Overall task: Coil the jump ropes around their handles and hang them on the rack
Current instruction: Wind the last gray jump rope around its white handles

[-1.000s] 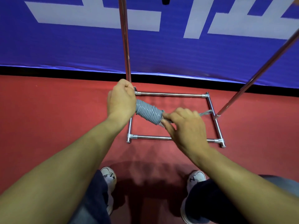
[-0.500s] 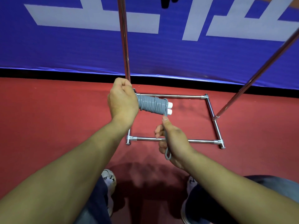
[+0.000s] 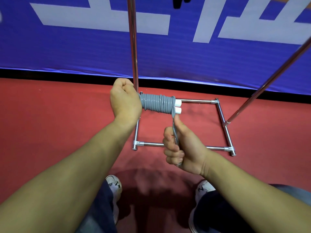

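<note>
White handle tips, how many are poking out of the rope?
2: upper white tip and lower white tip, stacked at the right end of the gray coil. The opposite ends are hidden.

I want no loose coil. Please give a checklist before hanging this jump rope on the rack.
1. Left hand grips the handles: ok.
2. Rope coil wound tight, white handle ends showing: ok.
3. Right hand holds the rope tail taut: ok.
4. Tail locked under the coil: cannot tell.
5. Rack stands in front: ok.
6. Free hanging place on its top bar: cannot tell, out of view.
</note>
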Demonstrator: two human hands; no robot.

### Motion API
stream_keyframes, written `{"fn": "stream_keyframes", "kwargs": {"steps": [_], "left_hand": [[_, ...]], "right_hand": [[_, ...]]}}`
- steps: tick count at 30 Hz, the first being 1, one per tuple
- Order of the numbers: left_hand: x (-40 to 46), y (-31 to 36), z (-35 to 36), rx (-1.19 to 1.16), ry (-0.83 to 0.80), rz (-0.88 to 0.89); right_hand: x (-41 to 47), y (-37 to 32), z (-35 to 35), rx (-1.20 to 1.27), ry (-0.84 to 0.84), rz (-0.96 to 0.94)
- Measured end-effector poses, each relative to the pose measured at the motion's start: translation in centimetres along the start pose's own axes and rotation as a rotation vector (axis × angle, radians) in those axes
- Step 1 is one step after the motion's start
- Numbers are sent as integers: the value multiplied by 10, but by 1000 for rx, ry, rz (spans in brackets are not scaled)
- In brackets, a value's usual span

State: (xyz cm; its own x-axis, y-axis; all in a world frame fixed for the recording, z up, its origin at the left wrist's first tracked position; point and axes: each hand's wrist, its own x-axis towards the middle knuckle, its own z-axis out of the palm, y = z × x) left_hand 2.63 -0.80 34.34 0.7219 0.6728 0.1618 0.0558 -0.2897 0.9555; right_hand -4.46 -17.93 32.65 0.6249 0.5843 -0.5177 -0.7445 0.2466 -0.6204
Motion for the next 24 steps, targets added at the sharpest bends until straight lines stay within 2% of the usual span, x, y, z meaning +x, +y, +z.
{"fn": "stream_keyframes", "kwargs": {"steps": [4, 6, 12, 16, 17, 18, 21, 24], "left_hand": [[10, -2, -4, 14, 50, -32], [14, -3, -5, 11, 71, -81], [14, -2, 0, -28, 58, -112], [4, 3, 2, -55, 13, -48], [3, 4, 2, -65, 8, -38], [2, 4, 3, -77, 6, -36], [3, 3, 3, -90, 8, -44], [5, 1, 2, -88, 19, -55]], "right_hand": [[3, 2, -8, -42, 205, -124], [0, 1, -10, -79, 239, -161], [-11, -9, -22, -322, 24, -210], [-14, -19, -24, -813, 61, -212], [-13, -20, -23, -860, 62, -189], [-12, -20, -20, -835, 56, -147], [-7, -12, -14, -541, 65, 38], [1, -3, -13, -317, 148, 96]]}}
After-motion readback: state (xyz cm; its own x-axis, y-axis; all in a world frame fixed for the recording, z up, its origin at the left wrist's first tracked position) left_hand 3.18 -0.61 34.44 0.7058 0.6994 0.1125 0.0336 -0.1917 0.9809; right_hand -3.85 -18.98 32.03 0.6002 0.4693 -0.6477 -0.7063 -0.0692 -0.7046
